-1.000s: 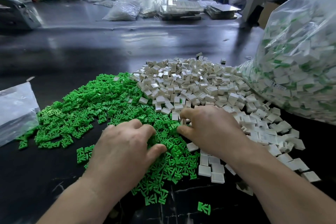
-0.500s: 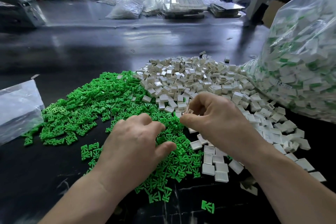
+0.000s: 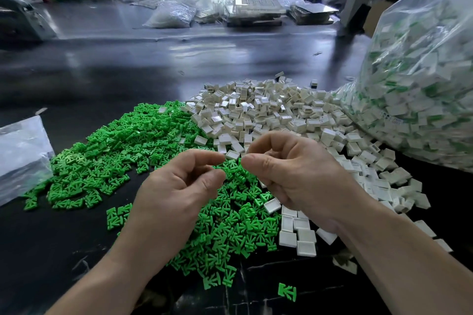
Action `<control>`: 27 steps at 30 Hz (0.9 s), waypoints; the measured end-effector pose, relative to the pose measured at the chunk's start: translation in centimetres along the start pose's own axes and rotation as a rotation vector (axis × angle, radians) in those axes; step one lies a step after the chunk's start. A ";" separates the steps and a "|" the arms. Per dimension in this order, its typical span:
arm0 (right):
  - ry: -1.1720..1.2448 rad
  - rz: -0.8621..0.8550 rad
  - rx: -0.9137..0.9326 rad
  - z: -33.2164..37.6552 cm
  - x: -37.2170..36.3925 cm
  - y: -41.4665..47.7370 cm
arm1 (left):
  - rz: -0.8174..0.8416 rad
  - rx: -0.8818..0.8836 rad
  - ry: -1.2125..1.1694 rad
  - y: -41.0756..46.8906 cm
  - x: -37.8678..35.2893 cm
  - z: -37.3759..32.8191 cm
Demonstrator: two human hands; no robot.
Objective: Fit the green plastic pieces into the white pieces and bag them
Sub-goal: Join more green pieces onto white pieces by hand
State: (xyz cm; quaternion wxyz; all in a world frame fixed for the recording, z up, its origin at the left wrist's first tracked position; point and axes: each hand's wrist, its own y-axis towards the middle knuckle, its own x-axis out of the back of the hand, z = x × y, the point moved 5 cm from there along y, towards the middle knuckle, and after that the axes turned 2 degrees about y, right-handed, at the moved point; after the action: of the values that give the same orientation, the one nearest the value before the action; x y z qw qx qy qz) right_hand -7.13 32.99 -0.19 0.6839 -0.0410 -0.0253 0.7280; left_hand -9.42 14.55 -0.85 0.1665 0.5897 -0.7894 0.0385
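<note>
Both hands hover just above the heaps, near each other but apart. The left hand (image 3: 179, 186) has its fingers curled, forefinger and thumb almost meeting. I cannot tell whether a green piece is pinched there or whether that is only the heap behind. The right hand (image 3: 297, 176) is also curled, thumb toward forefinger, and a grasp can't be confirmed either. One white square sits tilted at its lower edge, held or lying, unclear.

The heap of small green forked plastic pieces (image 3: 143, 161) lies left and centre on the dark glossy table (image 3: 128, 71), touching the heap of white square plastic shells (image 3: 268, 110) on the right. The big clear plastic bag (image 3: 422, 84) of fitted pieces leans against the white heap. A flat clear plastic bag (image 3: 20, 151) lies far left.

Risks, as I judge them:
- The parts are tiny, so a loose pinch could drop one back into the heap.
- A green fork pushed in skewed may not seat.
- Unfitted whites lie right against the bag and could get swept in.
- A stray green piece (image 3: 287, 291) near the front edge could fall off.
</note>
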 end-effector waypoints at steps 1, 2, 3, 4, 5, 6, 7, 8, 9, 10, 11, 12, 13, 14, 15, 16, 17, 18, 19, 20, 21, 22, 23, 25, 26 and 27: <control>0.036 0.006 -0.017 0.0 -0.1 0.0 | 0.028 0.022 -0.110 0.0 0.0 0.1; 0.065 0.010 -0.031 -0.1 -0.2 0.0 | 0.046 0.038 -0.190 0.0 -0.1 0.2; 0.096 0.010 -0.044 -0.2 -0.3 -0.1 | 0.059 0.051 -0.248 0.0 -0.1 0.2; 0.133 0.015 -0.056 -0.3 -0.5 -0.1 | 0.070 0.061 -0.290 0.1 -0.1 0.2; 0.177 0.022 -0.070 -0.4 -0.6 -0.2 | 0.078 0.068 -0.322 0.1 -0.1 0.2; 0.217 0.035 -0.085 -0.5 -0.8 -0.2 | 0.084 0.071 -0.346 0.2 -0.2 0.3; 0.246 0.048 -0.100 -0.5 -1.0 -0.2 | 0.085 0.073 -0.365 0.2 -0.2 0.2; 0.261 0.063 -0.111 -0.6 -1.1 -0.2 | 0.080 0.077 -0.380 0.2 -0.2 0.2; 0.272 0.070 -0.119 -0.6 -1.2 -0.2 | 0.073 0.081 -0.392 0.3 -0.1 0.2; 0.278 0.080 -0.120 -0.6 -1.2 -0.2 | 0.068 0.082 -0.401 0.3 -0.1 0.2; 0.278 0.085 -0.118 -0.5 -1.3 -0.2 | 0.066 0.079 -0.407 0.3 -0.1 0.1; 0.270 0.087 -0.114 -0.5 -1.3 -0.2 | 0.067 0.075 -0.410 0.3 -0.1 0.1; 0.259 0.085 -0.111 -0.4 -1.4 -0.2 | 0.064 0.073 -0.411 0.3 -0.1 0.0; 0.249 0.084 -0.111 -0.5 -1.4 -0.2 | 0.057 0.074 -0.414 0.3 -0.2 0.0; 0.240 0.082 -0.113 -0.5 -1.5 -0.3 | 0.049 0.076 -0.417 0.2 -0.1 0.0; 0.230 0.081 -0.113 -0.5 -1.6 -0.3 | 0.041 0.075 -0.418 0.2 -0.1 0.0; 0.218 0.083 -0.111 -0.6 -1.6 -0.3 | 0.034 0.071 -0.416 0.2 -0.1 0.0; 0.209 0.089 -0.106 -0.6 -1.7 -0.3 | 0.028 0.066 -0.410 0.2 0.0 -0.1; 0.201 0.099 -0.100 -0.6 -1.8 -0.3 | 0.023 0.061 -0.407 0.1 0.0 -0.2; 0.193 0.109 -0.094 -0.5 -1.9 -0.4 | 0.018 0.054 -0.408 0.1 0.0 -0.3; 0.186 0.117 -0.091 -0.5 -2.0 -0.4 | 0.014 0.048 -0.413 0.0 0.0 -0.4; 0.180 0.120 -0.088 -0.4 -2.0 -0.5 | 0.011 0.044 -0.423 0.0 0.0 -0.4; 0.180 0.120 -0.088 -0.4 -2.1 -0.5 | 0.005 0.046 -0.439 0.0 0.0 -0.4; 0.194 0.119 -0.089 -0.4 -2.1 -0.5 | -0.016 0.063 -0.485 0.1 0.1 -0.4; 0.205 0.121 -0.090 -0.4 -2.2 -0.5 | -0.026 0.070 -0.499 0.1 0.1 -0.3; 0.214 0.122 -0.090 -0.4 -2.2 -0.5 | -0.028 0.071 -0.502 0.1 0.1 -0.3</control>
State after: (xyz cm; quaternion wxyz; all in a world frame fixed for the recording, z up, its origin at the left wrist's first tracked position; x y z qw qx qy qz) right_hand -6.44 30.80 -0.52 0.6346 -0.1505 0.0178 0.7579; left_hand -9.49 14.58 -0.51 -0.0550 0.5972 -0.7958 -0.0838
